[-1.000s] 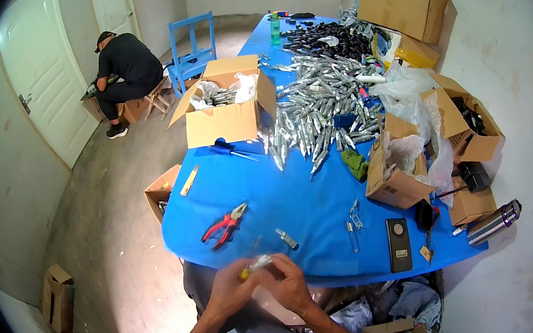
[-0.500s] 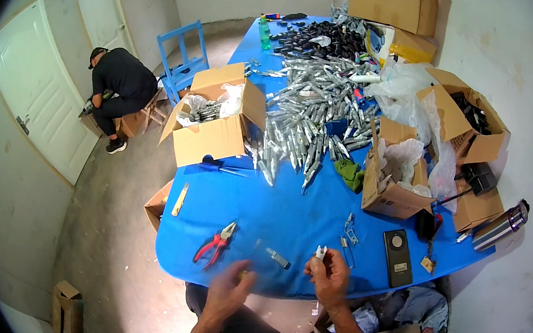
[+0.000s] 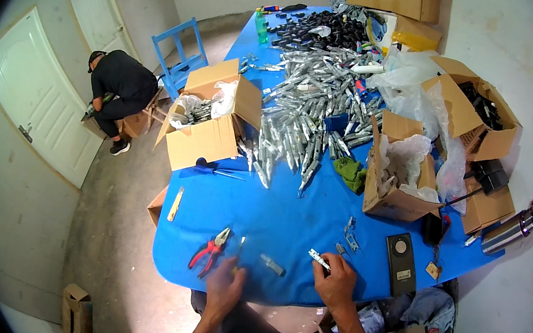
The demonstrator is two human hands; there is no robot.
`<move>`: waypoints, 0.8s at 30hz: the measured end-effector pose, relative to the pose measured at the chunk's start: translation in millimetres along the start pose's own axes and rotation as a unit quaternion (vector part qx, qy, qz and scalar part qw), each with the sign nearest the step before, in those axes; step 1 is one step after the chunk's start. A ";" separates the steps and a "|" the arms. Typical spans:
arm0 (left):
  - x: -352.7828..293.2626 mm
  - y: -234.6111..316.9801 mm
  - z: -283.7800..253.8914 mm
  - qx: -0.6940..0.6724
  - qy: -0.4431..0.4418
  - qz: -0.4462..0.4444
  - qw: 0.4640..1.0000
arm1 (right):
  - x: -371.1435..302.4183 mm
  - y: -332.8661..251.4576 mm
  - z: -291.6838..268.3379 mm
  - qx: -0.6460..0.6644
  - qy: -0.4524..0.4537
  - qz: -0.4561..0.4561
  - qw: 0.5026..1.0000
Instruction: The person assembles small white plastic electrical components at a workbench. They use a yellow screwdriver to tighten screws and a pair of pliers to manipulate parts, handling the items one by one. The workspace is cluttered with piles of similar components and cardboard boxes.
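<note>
My left hand (image 3: 225, 288) is closed around a small screwdriver (image 3: 241, 247), its thin shaft pointing away from me and a bit of yellow handle showing between the fingers. My right hand (image 3: 335, 282) grips a slim silver metal piece (image 3: 319, 260) with slots near its end; the rest of it is hidden in my fingers. Between the hands lies a short grey metal part (image 3: 273, 264) on the blue tabletop. Red-handled pliers (image 3: 209, 252) rest just beyond my left hand. Several small metal pieces (image 3: 352, 235) lie past my right hand.
A large heap of silver metal pieces (image 3: 314, 112) covers the table's middle, with black pieces (image 3: 318, 30) behind. Open cardboard boxes (image 3: 204, 151) stand around it. A black device (image 3: 400, 264) and a steel flask (image 3: 511, 230) sit at right. Another person (image 3: 123, 90) sits at far left.
My left hand has shifted slightly left and down with the screwdriver. My right hand has lowered and turned, showing more of the metal piece. The view has tilted slightly.
</note>
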State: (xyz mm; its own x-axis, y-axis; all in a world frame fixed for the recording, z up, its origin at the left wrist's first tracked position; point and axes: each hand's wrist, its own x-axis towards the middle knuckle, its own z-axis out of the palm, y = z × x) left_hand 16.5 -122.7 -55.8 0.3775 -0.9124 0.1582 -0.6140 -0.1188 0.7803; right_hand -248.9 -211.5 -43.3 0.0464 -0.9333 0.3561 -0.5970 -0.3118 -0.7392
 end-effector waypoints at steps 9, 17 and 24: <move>-6.1 16.4 9.0 -0.094 -0.009 -0.197 0.976 | 1.1 3.7 -0.8 -0.008 0.014 -0.014 1.000; -5.6 12.2 10.8 -0.082 -0.004 -0.188 0.979 | -0.4 2.4 0.2 -0.022 0.016 -0.021 0.999; -7.4 1.9 13.3 -0.116 -0.019 -0.137 0.983 | -2.4 1.0 0.5 -0.066 0.009 -0.042 0.997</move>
State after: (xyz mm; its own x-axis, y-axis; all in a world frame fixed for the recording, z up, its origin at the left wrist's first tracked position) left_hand 3.4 -121.4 -63.5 0.4790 -0.8725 -0.0969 -0.3156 -0.2742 0.9084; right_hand -249.2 -209.6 -45.2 0.0880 -0.9010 0.4247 -0.6916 -0.3621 -0.6250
